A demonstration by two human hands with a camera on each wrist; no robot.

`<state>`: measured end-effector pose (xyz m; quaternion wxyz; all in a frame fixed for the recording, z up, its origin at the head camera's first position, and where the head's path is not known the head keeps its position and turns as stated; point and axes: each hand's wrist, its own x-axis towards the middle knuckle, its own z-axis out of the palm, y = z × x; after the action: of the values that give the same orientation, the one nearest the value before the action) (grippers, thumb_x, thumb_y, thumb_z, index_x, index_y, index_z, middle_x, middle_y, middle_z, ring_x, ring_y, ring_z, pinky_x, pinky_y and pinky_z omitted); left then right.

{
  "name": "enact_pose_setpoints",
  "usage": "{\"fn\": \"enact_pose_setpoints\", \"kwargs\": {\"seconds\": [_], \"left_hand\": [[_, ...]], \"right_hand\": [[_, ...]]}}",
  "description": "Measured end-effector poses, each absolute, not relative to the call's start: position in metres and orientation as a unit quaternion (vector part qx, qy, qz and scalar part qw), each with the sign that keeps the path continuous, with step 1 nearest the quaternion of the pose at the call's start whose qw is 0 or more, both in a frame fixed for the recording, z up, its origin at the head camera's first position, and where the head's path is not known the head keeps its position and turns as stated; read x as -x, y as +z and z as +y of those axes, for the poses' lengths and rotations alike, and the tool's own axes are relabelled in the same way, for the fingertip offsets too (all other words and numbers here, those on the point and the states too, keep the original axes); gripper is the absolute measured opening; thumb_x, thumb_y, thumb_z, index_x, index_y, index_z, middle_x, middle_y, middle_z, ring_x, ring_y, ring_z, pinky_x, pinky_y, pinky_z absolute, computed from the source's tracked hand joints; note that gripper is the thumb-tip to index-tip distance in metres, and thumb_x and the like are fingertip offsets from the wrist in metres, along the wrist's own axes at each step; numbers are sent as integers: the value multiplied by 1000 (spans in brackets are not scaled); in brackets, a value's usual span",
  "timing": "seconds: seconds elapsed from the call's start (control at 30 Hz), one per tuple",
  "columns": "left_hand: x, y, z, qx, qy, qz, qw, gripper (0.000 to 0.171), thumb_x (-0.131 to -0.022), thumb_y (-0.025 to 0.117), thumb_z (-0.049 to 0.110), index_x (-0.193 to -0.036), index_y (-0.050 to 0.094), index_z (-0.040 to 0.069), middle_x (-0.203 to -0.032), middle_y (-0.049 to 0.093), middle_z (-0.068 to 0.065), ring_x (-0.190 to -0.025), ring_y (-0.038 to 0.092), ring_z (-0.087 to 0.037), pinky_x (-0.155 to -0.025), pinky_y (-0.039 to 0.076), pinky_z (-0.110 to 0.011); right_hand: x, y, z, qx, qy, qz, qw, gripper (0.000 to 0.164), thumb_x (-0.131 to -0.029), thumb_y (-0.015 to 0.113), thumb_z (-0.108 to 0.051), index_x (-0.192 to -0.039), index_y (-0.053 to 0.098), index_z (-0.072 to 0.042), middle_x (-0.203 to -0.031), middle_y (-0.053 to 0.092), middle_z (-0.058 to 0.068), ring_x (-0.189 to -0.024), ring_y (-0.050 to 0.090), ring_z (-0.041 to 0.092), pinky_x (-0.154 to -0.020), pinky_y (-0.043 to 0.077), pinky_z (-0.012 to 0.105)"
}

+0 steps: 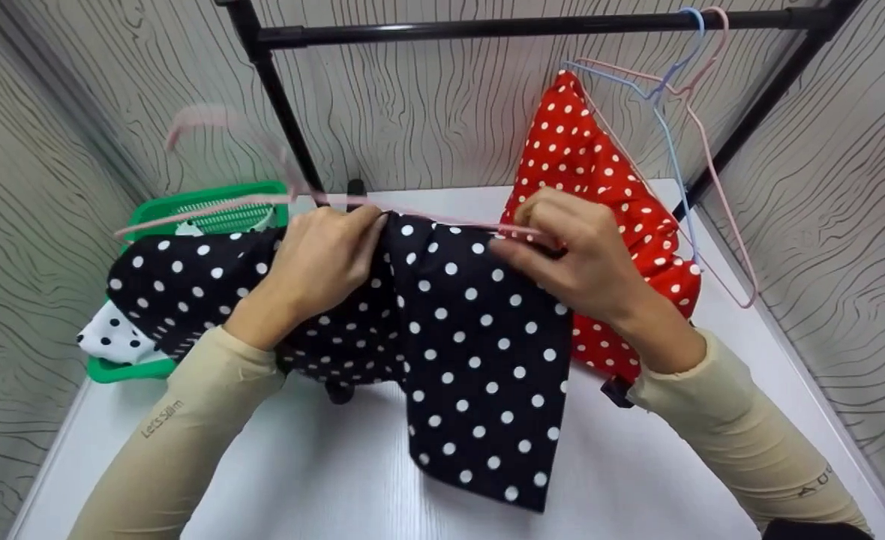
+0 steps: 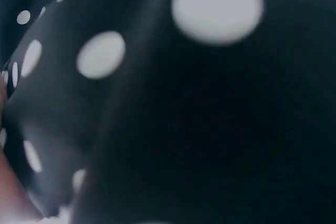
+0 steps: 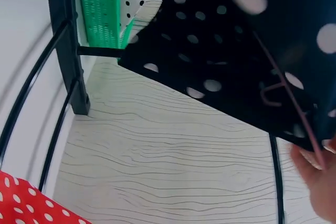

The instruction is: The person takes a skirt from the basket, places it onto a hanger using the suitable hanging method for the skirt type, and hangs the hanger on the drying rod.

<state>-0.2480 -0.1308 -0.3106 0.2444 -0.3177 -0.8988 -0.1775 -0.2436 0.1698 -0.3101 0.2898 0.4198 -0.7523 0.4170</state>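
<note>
Left hand: my left hand (image 1: 321, 259) is bunched round the top edge of the black fabric garment with white polka dots (image 1: 472, 352), fingers curled tight into the cloth at about 10 o'clock of its middle.
Right hand: my right hand (image 1: 574, 255) pinches the same edge together with the thin pink wire hanger (image 1: 262, 201), thumb and fingers closed on both.
Where the garment is: it hangs off the hanger between my two hands, its long end drooping toward 6 o'clock over the white tabletop (image 1: 322, 480).
Right wrist view: the pink wire shows running along under the dark cloth (image 3: 220, 51), so the hanger looks at least partly threaded in.
Done so far: a red polka-dot garment (image 1: 592, 187) already hangs from the black metal clothes rail (image 1: 487, 28) at 1 o'clock, beside empty pink and blue hangers (image 1: 675, 82).
Left to do: I judge this one half-dressed, not yet on the rail.
Waiting: a white spotted cloth (image 1: 112, 337) lies in the green plastic basket (image 1: 210, 202) at 9 o'clock.
</note>
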Motion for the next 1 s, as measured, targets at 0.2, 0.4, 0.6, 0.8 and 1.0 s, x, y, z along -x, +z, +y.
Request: {"fn": "enact_pose_setpoints", "kwargs": {"seconds": [0.2, 0.4, 0.6, 0.8, 1.0], "left_hand": [[251, -302, -124, 243, -166, -946, 136, 22, -101, 52, 14, -80, 58, 10, -64, 53, -5, -65, 55, -29, -59, 47, -42], [258, -309, -116, 261, -134, -952, 92, 27, -101, 52, 15, -75, 59, 10, -63, 55, -3, -60, 55, -25, -57, 48, -43], [263, -321, -120, 292, -143, -936, 136, 38, -107, 51, 34, -75, 60, 14, -61, 53, 1, -56, 52, -20, -52, 44, -38], [263, -328, -129, 331, -124, -899, 260, 44, -108, 47, 42, -83, 67, 11, -76, 67, -2, -70, 63, -25, -70, 50, -44], [264, -320, -159, 334, -143, -823, 437, 25, -97, 69, 28, -105, 73, 5, -106, 72, -12, -101, 64, -34, -96, 45, -51]], "right_hand": [[237, -311, 162, -378, 322, -849, 182, 40, -103, 63, -26, -66, 60, -11, -58, 51, -6, -53, 44, 9, -51, 39, 23], [247, -328, 158, -265, 358, -888, 111, 59, -109, 48, -36, -54, 47, -15, -48, 34, -8, -44, 31, 10, -39, 25, 24], [260, -335, 167, -207, 412, -884, 79, 58, -109, 46, -41, -56, 40, -17, -50, 30, -7, -44, 26, 11, -38, 19, 22], [268, -337, 177, -193, 403, -891, 76, 59, -109, 47, -40, -55, 39, -16, -49, 38, -6, -44, 34, 10, -38, 24, 24], [273, -342, 190, -178, 420, -889, 48, 58, -109, 47, -40, -57, 42, -15, -50, 43, -3, -43, 37, 9, -38, 26, 23]]}}
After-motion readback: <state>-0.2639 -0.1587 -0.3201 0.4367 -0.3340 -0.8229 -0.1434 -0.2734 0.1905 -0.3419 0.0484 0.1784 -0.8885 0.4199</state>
